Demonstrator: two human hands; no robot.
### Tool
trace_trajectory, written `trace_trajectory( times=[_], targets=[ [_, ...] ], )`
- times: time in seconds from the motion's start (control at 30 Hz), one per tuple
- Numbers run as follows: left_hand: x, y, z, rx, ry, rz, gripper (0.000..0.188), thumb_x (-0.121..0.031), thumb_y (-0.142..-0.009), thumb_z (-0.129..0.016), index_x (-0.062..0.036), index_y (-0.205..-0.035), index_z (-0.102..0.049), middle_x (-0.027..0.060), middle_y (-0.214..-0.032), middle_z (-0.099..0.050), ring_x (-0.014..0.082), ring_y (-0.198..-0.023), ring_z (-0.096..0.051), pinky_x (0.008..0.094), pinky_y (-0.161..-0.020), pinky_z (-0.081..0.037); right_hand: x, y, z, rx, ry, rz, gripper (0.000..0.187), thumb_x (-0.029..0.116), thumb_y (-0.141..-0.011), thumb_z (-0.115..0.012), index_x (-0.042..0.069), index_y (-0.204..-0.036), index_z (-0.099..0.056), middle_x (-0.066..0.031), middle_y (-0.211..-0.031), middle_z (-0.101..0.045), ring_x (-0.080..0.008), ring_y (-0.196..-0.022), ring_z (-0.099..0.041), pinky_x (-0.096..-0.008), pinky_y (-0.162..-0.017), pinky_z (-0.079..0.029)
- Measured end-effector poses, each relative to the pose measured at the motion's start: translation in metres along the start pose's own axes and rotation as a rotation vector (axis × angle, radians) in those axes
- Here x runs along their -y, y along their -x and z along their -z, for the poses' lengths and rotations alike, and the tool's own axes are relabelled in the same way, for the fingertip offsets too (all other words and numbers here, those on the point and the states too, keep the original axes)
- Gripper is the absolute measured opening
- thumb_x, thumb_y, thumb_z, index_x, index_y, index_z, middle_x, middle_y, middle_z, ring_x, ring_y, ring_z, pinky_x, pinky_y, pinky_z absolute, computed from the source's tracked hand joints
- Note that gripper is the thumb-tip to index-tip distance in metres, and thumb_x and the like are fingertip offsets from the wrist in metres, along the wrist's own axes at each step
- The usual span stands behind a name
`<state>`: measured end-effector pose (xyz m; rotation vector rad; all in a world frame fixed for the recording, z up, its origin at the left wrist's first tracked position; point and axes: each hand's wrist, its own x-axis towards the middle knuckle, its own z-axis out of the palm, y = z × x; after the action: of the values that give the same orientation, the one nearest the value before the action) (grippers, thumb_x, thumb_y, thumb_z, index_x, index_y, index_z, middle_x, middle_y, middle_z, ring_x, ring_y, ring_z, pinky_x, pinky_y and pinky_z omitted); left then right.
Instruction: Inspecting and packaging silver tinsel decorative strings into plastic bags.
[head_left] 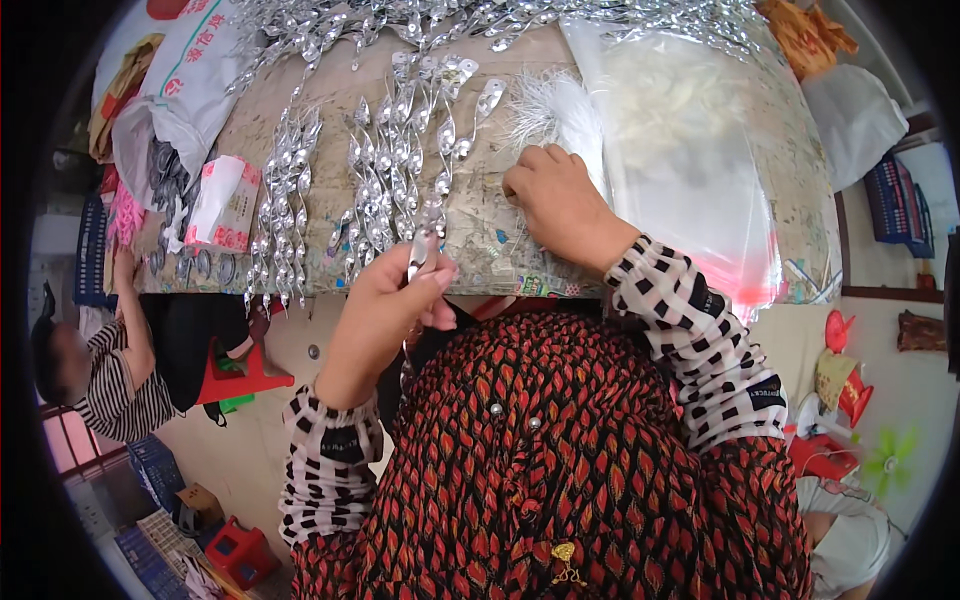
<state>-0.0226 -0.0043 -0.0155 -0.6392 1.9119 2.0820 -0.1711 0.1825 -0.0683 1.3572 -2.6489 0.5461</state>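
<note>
My left hand [385, 310] is closed round a shiny silver twisted strip [424, 250], pinched between thumb and fingers near the table's front edge. A thin part of the strip hangs below the hand. My right hand [568, 210] rests over the table with its fingers curled down, close beside a bundle of white strings [568, 115]. What its fingertips hold, if anything, is hidden. Ahead and left of my hands lie rows of silver twisted strips with round bead-like studs [390, 165]. Another such row [287, 205] hangs over the table edge farther left.
Clear plastic bags [680, 160] lie stacked to the right. A pink-and-white tissue box [222, 205] and a white sack [185, 70] are at the left. More silver strips [400, 20] cover the far side. A person in a striped top [125, 375] sits at the left.
</note>
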Motion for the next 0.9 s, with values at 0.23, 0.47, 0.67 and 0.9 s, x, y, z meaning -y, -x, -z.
trace_trajectory(
  times=[0.23,0.47,0.67,0.9],
  targets=[
    [-0.011,-0.037,-0.021,0.019,-0.057,-0.014,0.019,-0.016,-0.086,-0.065,-0.0031,-0.097,-0.057,-0.0017,-0.064,-0.051,0.0061,-0.044,-0.047,0.0223,-0.038,-0.04,-0.004,0.004,0.006,-0.097,-0.425,-0.031,0.008,0.005,-0.077,-0.061,0.003,-0.085,-0.06,-0.013,-0.082,-0.058,-0.0343,-0.085,-0.054,-0.041,-0.076,-0.043],
    [-0.01,-0.053,-0.032,-0.051,-0.126,0.009,0.023,-0.017,-0.085,-0.065,-0.0035,-0.101,-0.057,-0.002,-0.067,-0.052,0.0067,-0.041,-0.044,0.0233,-0.038,-0.04,-0.008,0.009,0.018,-0.158,-0.123,-0.07,0.008,0.007,-0.077,-0.06,0.008,-0.085,-0.062,-0.0082,-0.093,-0.057,-0.0292,-0.094,-0.051,-0.0393,-0.082,-0.039],
    [-0.005,-0.06,-0.033,-0.051,-0.163,0.03,0.021,-0.017,-0.085,-0.063,-0.0019,-0.098,-0.058,0.0004,-0.068,-0.055,0.008,-0.043,-0.046,0.0242,-0.039,-0.04,-0.015,0.012,0.005,-0.032,0.006,0.021,0.013,0.008,-0.078,-0.059,0.012,-0.091,-0.062,-0.0061,-0.097,-0.054,-0.0286,-0.097,-0.049,-0.0401,-0.084,-0.036],
    [-0.006,-0.063,-0.036,-0.055,-0.168,0.027,0.02,-0.016,-0.084,-0.066,-0.0036,-0.099,-0.058,-0.0022,-0.061,-0.05,0.0054,-0.04,-0.041,0.0226,-0.036,-0.037,-0.016,0.011,0.011,-0.024,-0.197,-0.102,0.011,0.009,-0.081,-0.057,0.011,-0.091,-0.06,-0.0057,-0.095,-0.054,-0.0274,-0.095,-0.049,-0.0399,-0.084,-0.036]
  ],
)
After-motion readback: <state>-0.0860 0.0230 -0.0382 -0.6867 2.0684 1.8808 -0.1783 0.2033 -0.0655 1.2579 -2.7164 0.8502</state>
